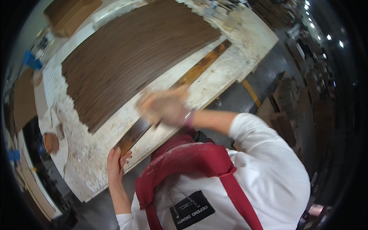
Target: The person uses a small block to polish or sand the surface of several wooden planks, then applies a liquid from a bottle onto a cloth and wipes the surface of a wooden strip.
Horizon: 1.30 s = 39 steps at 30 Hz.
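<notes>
A long, narrow wooden plank (207, 63) lies slantwise along the table's near side, dark brown with glossy amber patches. At its near left end, my left hand (114, 163) grips it, the fingers at the tip and edge. My right hand (170, 111), smeared by motion, is over the plank's middle, closed on a tan crumpled rag (149, 102). The rag and hand hide that stretch of the plank. Beyond lies a broad bed of dark brown strips (142, 57), set side by side with ragged ends.
The white, stained worktable (86, 165) has its front edge close to my red apron (184, 161). A round brown container (50, 143) stands at the left edge. At the back are a cardboard box (71, 17) and clear plastic wrap (115, 14). Boxes (283, 124) stand on the right.
</notes>
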{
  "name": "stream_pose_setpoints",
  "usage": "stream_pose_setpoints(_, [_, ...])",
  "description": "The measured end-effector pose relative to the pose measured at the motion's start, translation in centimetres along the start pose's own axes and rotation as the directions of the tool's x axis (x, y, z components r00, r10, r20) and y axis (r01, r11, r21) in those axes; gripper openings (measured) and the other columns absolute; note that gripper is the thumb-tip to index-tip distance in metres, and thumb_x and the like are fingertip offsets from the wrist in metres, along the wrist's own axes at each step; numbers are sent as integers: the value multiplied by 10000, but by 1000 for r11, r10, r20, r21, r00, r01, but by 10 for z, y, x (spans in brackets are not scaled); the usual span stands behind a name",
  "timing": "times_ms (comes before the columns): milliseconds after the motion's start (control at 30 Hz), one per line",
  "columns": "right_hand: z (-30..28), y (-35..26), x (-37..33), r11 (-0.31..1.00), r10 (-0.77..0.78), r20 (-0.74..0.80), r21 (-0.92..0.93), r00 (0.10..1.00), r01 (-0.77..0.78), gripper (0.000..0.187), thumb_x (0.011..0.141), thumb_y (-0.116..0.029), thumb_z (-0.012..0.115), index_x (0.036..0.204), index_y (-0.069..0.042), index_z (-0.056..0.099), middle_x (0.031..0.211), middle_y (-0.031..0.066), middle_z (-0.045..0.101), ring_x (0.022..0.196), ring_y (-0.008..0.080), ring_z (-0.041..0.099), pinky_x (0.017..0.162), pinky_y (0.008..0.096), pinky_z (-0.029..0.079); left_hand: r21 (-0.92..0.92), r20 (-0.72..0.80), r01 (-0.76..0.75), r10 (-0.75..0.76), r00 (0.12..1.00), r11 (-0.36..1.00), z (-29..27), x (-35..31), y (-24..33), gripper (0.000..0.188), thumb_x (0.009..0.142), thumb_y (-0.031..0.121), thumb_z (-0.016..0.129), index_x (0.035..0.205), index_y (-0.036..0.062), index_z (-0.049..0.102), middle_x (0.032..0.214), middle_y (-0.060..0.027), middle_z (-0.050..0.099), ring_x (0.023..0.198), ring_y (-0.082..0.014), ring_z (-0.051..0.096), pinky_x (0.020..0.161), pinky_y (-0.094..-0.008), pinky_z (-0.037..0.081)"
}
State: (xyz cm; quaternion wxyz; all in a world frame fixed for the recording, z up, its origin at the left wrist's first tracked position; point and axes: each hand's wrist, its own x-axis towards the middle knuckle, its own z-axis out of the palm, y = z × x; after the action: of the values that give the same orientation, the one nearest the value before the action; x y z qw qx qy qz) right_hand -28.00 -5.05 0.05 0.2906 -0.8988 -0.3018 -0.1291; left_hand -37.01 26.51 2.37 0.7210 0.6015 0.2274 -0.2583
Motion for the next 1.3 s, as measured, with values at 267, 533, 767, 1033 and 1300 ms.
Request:
stream_pose_setpoints(267, [-99, 159, -30, 863, 419, -261, -183, 870, -471, 263, 844, -30, 492, 1082, -38, 602, 1058, 154, 659, 978, 292, 630, 855, 377, 509, 9, 8, 16, -16, 1000, 1000, -5, -2, 0, 336, 969, 274, 546, 1174, 10, 510, 900, -153, 679, 681, -164, 653, 531, -203, 455])
stream_pose_setpoints(533, [-245, 383, -95, 441, 847, -379, 112, 371, -891, 305, 910, -140, 437, 1128, -49, 630, 1024, 155, 675, 927, 243, 640, 802, 333, 493, -83, -57, 62, -67, 996, 995, -16, -1, -5, 388, 946, 269, 601, 1206, 10, 477, 880, -192, 670, 647, -179, 651, 505, -213, 474])
stream_pose_setpoints(767, [-265, 366, -136, 250, 968, -211, 857, 135, -450, 309, 898, -253, 582, 1145, -72, 625, 911, 131, 656, 787, 204, 640, 669, 296, 504, -194, -197, -206, 167, 966, 959, -23, -1, -3, 320, 970, 201, 561, 1237, 38, 501, 1190, -114, 559, 1111, -232, 559, 969, -357, 498])
stream_pose_setpoints(1033, [-282, 278, -147, 347, 820, -176, 910, 545, -227, 403, 924, -274, 568, 1214, 6, 568, 1029, 126, 633, 900, 243, 629, 676, 336, 527, 513, -188, -273, 417, 889, 814, 10, 10, 19, 548, 745, -21, 724, 1254, 42, 534, 1209, -87, 568, 1144, -201, 530, 1015, -315, 393])
stream_pose_setpoints(1300, [-71, 11, 29, 917, 200, 137, 323, 970, -234, 483, 755, -182, 743, 1195, -45, 600, 1162, 137, 634, 1031, 231, 634, 853, 345, 526, 715, -103, -390, 639, 762, 580, -4, 9, -14, 764, 633, 61, 809, 1322, 42, 478, 1280, -145, 528, 1184, -330, 474, 1007, -418, 379])
